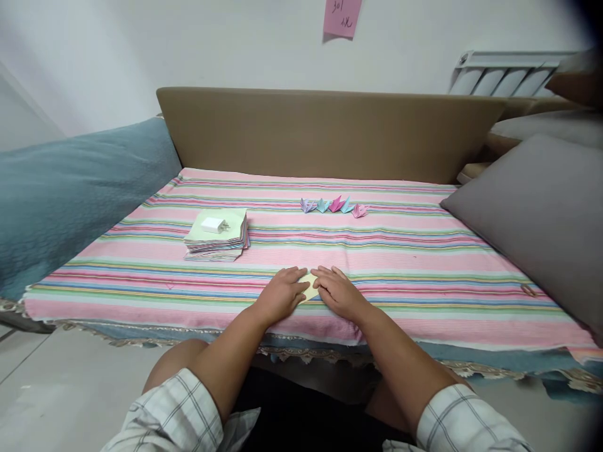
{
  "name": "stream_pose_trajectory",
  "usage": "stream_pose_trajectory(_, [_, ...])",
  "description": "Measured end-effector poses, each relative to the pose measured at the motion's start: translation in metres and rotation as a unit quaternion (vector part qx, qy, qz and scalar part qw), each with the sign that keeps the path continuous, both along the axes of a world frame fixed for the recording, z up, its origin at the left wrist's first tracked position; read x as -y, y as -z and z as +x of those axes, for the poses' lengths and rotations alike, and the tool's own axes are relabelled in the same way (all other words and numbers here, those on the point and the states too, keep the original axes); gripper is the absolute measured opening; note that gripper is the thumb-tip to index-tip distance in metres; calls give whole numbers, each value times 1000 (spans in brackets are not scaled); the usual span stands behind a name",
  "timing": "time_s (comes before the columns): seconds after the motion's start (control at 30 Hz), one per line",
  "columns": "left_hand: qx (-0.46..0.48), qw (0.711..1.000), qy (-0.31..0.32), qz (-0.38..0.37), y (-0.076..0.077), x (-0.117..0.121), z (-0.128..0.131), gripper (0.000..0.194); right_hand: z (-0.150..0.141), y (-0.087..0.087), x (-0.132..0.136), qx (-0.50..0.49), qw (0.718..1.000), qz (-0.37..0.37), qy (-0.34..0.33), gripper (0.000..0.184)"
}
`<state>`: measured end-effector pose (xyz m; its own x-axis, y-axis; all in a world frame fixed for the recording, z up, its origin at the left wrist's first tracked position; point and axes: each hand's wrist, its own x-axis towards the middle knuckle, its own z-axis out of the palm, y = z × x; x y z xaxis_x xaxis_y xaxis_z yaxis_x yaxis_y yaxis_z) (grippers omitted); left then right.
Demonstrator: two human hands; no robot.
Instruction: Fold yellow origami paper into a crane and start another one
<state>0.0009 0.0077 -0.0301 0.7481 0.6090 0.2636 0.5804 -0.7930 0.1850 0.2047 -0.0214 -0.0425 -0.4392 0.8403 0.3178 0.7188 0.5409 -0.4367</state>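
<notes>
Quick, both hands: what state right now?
Left hand: open, fingers on the pale yellow paper.
Right hand: fingers bent on the same paper's right side; can't tell whether it grips.

White wall (235, 44) | brown backrest (330, 135) | blue-covered armrest (94, 182) | white radiator (518, 59) | grey cushion (541, 213) | pale tiled floor (56, 389)

Pale yellow paper (310, 292) lies flat on striped cloth (396, 257).

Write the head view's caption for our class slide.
Left hand and right hand touch yellow paper, with folded shapes and a paper stack beyond.
</notes>
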Motion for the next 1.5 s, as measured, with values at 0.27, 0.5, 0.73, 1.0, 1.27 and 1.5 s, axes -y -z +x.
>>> stream_pose_trajectory(0.27, [-10,999,30,40,-2,1,6,21,3,-6,7,9,999,5,50,14])
stream_pose_trajectory(0.5, [18,1000,23,1,-4,10,9,18,9,-6,11,0,1000,0,16,20])
stream_pose_trajectory(0.73, [57,997,35,-34,0,8,5,16,8,-3,11,-25,1000,15,-5,15])
stream_pose_trajectory(1.0, [54,997,30,-48,-4,7,6,13,8,-4,10,-37,998,-41,-17,9])
stream_pose_trajectory(1.27, [79,995,-13,-54,0,9,9,14,0,-8,13,-40,997,-50,46,8])
stream_pose_trajectory(1.5, [107,992,-46,-51,3,10,15,16,-5,-3,10,-34,995,-52,76,11])
